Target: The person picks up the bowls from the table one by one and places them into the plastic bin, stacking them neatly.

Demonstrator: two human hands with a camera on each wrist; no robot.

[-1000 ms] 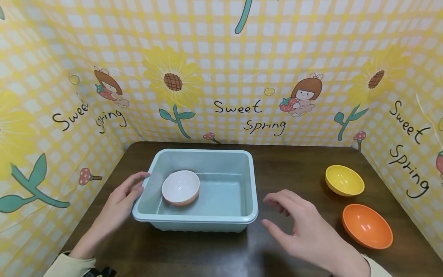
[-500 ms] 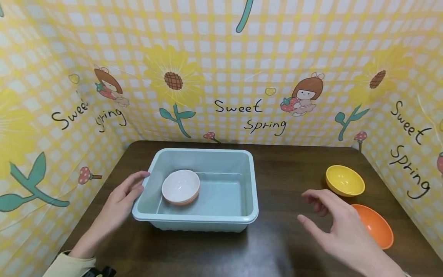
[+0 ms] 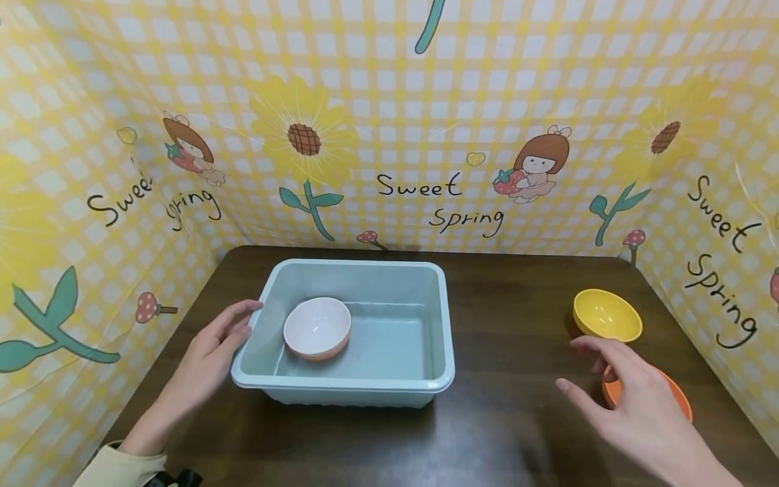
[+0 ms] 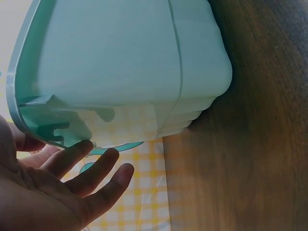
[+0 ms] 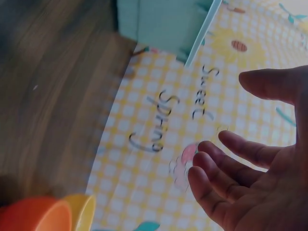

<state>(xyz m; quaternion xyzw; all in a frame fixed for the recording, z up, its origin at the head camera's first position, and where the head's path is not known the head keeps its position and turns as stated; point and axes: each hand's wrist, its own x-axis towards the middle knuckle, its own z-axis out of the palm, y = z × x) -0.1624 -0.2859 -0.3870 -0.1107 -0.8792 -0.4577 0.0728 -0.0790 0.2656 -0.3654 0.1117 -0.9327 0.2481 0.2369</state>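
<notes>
The right hand, fingers loosely spread and holding nothing, hovers over the orange bowl near the worktop's right edge, just in front of the yellow bowl. The left hand rests open against the teal tub.

The counter was a dark brown wood-grain surface, enclosed at the back and both sides by yellow checked backdrop sheeting. A pale green rectangular plastic tub stood directly on it, left of centre, with its long sides parallel to the front edge. At the right end, a yellow bowl sat upright near the back corner. An orange bowl sat upright just in front of it, nearer the front edge; in the right wrist view the two appeared to touch. Both bowls lay well apart from the tub.
</notes>
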